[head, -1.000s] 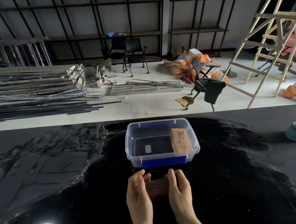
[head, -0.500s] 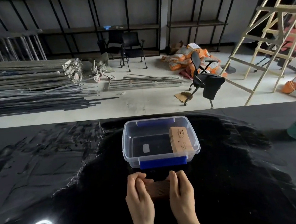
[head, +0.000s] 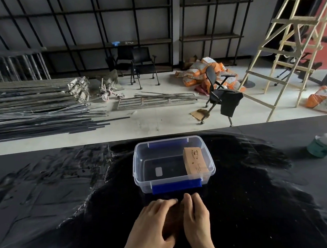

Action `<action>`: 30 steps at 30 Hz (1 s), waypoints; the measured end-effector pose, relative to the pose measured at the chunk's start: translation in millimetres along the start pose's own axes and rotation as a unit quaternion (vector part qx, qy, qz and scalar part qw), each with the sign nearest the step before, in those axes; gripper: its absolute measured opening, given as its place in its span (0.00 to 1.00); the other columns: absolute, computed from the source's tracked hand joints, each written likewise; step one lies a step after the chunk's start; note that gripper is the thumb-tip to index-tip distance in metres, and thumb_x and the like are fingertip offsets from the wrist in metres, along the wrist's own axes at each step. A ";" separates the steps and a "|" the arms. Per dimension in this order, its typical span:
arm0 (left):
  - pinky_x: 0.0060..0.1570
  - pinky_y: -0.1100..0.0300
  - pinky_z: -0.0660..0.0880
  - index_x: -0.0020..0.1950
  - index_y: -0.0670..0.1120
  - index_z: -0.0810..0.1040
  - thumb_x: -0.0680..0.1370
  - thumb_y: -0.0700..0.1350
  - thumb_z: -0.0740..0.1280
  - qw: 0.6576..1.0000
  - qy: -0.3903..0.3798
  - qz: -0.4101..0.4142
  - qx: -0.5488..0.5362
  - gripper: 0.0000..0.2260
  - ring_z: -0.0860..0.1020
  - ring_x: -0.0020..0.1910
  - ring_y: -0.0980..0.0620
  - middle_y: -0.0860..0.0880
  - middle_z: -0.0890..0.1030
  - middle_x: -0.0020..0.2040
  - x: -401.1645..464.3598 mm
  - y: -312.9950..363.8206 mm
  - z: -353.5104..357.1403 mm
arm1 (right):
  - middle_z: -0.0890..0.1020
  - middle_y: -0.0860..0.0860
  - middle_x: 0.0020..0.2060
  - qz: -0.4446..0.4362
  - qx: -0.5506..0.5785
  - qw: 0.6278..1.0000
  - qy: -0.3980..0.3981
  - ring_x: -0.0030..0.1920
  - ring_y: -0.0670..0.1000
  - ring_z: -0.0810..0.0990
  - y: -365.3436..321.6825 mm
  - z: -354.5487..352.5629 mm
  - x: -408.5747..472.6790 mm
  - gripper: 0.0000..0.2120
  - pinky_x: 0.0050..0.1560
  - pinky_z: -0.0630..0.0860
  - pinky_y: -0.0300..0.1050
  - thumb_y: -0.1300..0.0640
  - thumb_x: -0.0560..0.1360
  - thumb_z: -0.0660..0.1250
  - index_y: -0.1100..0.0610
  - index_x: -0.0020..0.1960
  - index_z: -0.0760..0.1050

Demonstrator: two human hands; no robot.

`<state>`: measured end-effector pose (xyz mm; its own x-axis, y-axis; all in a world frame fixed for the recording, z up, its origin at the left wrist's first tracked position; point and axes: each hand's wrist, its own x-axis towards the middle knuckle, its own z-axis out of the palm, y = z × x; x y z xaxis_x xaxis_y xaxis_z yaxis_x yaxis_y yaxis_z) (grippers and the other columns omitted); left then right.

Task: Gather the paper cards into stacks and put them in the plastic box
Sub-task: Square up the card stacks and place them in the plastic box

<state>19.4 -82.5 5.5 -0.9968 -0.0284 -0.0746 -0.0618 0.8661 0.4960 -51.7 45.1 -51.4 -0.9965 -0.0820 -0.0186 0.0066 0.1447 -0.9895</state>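
Head view: left hand (head: pixel 152 221) curled over the brown card stack (head: pixel 174 218), right hand (head: pixel 196 214) pressing its other edge, both squaring thin paper on the glossy black bench (head: pixel 68 208), I'd judge. At twelve o'clock, the clear plastic box (head: pixel 142 164), blue-latched, already holds a tan stack (head: pixel 195 163) against its right wall.

Surface: glossy black tabletop (head: pixel 261 204) | centre: clear plastic box with blue latches (head: pixel 141 175) | far right: squat green tin, pale lid (head: pixel 322 146) | near edge: brown card stack (head: pixel 175 218)
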 end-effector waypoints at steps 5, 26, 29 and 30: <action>0.69 0.60 0.71 0.71 0.63 0.67 0.74 0.43 0.71 0.999 0.003 -0.032 0.024 0.29 0.73 0.67 0.60 0.63 0.75 0.67 12.0 3.8 -5.6 | 0.85 0.47 0.34 0.010 -0.009 0.999 -0.029 0.33 0.45 0.81 -6.5 -2.7 1.7 0.11 0.36 0.77 0.37 0.59 0.83 0.66 0.57 0.41 0.76; 0.49 0.52 0.82 0.51 0.42 0.86 0.77 0.39 0.73 0.793 0.158 -0.219 -0.547 0.05 0.88 0.47 0.46 0.44 0.90 0.46 27.9 16.8 -40.0 | 0.89 0.53 0.50 -0.060 0.044 0.985 -0.158 0.53 0.51 0.88 -72.5 -23.2 22.2 0.15 0.55 0.85 0.50 0.60 0.80 0.71 0.50 0.65 0.80; 0.41 0.55 0.80 0.50 0.43 0.86 0.77 0.43 0.73 0.775 0.215 -0.242 -0.543 0.05 0.87 0.44 0.44 0.43 0.89 0.43 34.4 14.0 -54.8 | 0.83 0.42 0.58 -0.233 -0.199 0.950 -0.056 0.60 0.42 0.80 -70.7 -18.1 32.5 0.14 0.61 0.80 0.45 0.51 0.82 0.65 0.48 0.67 0.77; 0.40 0.54 0.80 0.50 0.44 0.85 0.77 0.44 0.73 0.765 0.232 -0.253 -0.545 0.05 0.86 0.44 0.43 0.42 0.89 0.43 37.4 12.0 -60.1 | 0.81 0.42 0.61 -0.287 -0.289 0.912 -0.053 0.63 0.43 0.76 -68.9 -17.0 35.5 0.16 0.66 0.75 0.44 0.50 0.82 0.64 0.47 0.69 0.75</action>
<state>-21.7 -103.1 60.6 -0.7262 -0.6155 -0.3063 -0.1988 -0.2385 0.9506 -89.0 49.0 18.6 -0.8080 -0.3987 0.4338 -0.5892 0.5413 -0.5999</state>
